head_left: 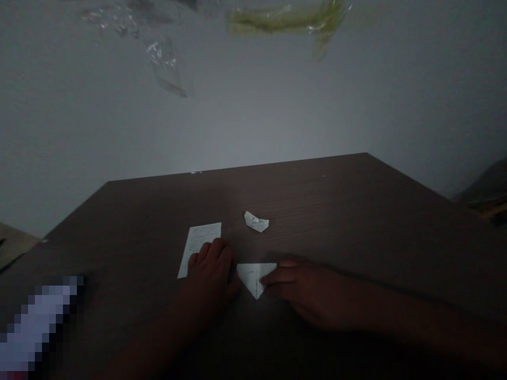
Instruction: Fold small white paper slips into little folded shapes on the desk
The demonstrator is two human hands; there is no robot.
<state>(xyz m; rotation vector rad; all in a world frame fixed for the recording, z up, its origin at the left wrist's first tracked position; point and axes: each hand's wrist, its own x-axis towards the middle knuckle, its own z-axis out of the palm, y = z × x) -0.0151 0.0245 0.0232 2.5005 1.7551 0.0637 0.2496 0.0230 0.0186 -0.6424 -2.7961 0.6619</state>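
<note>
A small piece of white paper folded into a triangle (249, 273) lies on the brown table, its point towards me. My right hand (312, 287) has its fingers closed on the right side of this folded paper. Just to its left is my left hand (209, 272), with bent fingers drawn together and the thumb close by the triangle's left edge. Whatever the left fingers may hold is hidden beneath them. Partly under that hand lies a sheet of printed paper (194, 243). Beyond the triangle sits a small crumpled scrap of paper (257, 224).
The dark brown table (317, 211) reaches back to a pale wall (257, 105). Strips of clear tape (168, 74) and yellowish tape (277, 22) cling to the wall. A pixelated light object (39, 322) is at the lower left. The light is dim.
</note>
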